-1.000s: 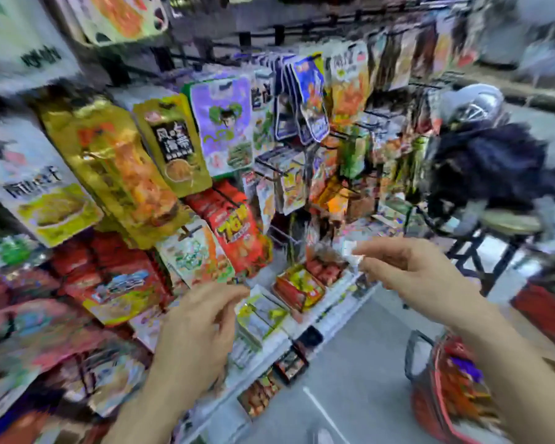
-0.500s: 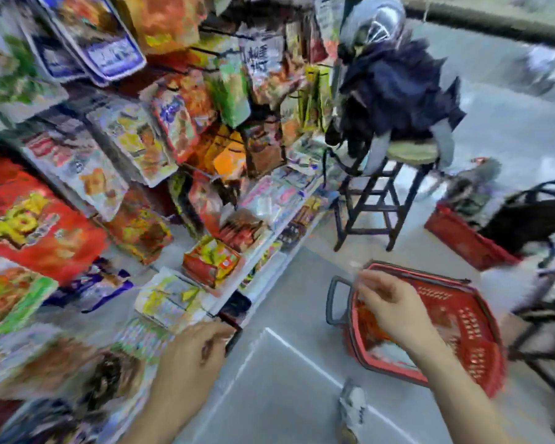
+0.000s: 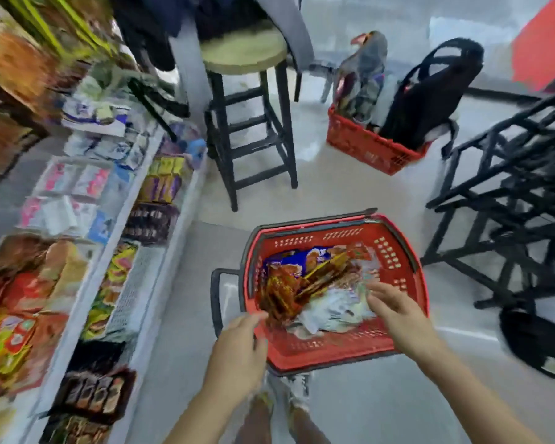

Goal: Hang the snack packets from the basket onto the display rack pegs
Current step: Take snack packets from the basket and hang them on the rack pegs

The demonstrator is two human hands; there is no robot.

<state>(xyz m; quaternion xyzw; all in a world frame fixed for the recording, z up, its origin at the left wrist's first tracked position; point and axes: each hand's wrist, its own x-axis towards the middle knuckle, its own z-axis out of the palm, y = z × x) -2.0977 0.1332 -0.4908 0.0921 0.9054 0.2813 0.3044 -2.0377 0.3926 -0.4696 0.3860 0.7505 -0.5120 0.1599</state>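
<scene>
Red basket (image 3: 318,350), nearer of two on the floor, holds heaped snack packets (image 3: 305,277). Two hands, both released: left hand (image 3: 237,344) at its near-left corner, right hand (image 3: 398,312) spread above the packets.

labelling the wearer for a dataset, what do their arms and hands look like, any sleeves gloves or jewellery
The left arm and right arm are bare to the frame edge, no sleeve in view. The left hand and right hand wear no gloves. No watch, bracelet or ring shows, though blur could hide something small.
</scene>
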